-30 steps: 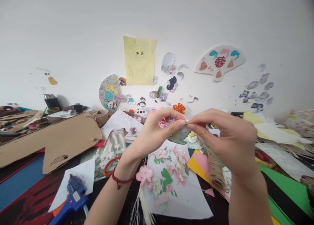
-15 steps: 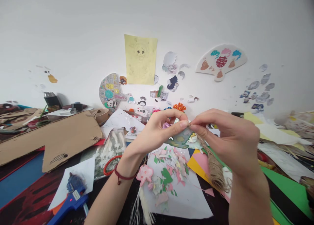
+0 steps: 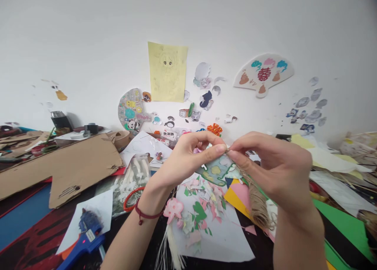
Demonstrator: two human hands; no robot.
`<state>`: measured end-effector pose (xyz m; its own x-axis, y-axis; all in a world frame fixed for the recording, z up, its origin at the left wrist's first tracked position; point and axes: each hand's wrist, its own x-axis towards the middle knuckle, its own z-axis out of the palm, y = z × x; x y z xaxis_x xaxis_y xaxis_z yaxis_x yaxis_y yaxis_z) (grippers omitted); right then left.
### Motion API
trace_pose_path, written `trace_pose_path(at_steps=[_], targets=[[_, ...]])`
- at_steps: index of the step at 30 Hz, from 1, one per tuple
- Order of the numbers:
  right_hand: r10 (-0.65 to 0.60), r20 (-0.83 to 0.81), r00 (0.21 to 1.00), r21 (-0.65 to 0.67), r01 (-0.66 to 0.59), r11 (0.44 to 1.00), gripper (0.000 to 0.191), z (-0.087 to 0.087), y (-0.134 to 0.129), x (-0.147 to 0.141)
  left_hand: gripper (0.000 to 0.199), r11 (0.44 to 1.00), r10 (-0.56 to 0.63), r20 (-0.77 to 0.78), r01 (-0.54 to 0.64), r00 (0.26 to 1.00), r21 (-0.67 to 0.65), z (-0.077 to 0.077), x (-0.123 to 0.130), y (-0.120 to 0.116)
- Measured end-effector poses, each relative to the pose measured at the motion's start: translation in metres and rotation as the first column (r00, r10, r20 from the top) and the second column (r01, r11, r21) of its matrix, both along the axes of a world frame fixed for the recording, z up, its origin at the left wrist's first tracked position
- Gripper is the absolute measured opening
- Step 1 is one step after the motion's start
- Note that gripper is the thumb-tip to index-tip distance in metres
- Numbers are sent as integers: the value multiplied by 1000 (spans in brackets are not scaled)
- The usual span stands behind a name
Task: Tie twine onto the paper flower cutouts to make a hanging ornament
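Thumb and fingers of my left hand [image 3: 196, 154] are pinched at the top edge of a blue-green painted piece [image 3: 216, 171] with a dark green outline. Close against it, my right hand [image 3: 265, 162] pinches at the same spot; what lies between the fingertips is too small to make out. The painted piece hangs below the fingertips. Under it, pink, green and white paper scraps [image 3: 203, 207] lie on a white sheet [image 3: 226, 242]. A pink flower piece [image 3: 173, 210] with a white tassel [image 3: 171, 246] is beside the scraps.
A blue glue gun [image 3: 85, 244] lies at the lower left, below brown cardboard [image 3: 85, 160]. A twine roll [image 3: 257, 203] and green sheets [image 3: 347, 226] are at the right. Bagged white tassels [image 3: 137, 177] lie left of my left hand. Cutouts hang on the wall.
The painted piece has swung so that more of its patterned face shows. Both hands keep their pinch, fingertips nearly in place. The view has shifted slightly.
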<state>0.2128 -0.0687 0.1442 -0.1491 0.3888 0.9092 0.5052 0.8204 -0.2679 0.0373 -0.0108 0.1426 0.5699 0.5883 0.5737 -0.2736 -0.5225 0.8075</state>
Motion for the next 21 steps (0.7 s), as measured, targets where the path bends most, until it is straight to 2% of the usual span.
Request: trace_pose_path(at_steps=[21], targets=[[28,-11,1000,-15,-29,999,16,0,-1,1,24,999,8,18,-8,1000,-36,-3,3,4]])
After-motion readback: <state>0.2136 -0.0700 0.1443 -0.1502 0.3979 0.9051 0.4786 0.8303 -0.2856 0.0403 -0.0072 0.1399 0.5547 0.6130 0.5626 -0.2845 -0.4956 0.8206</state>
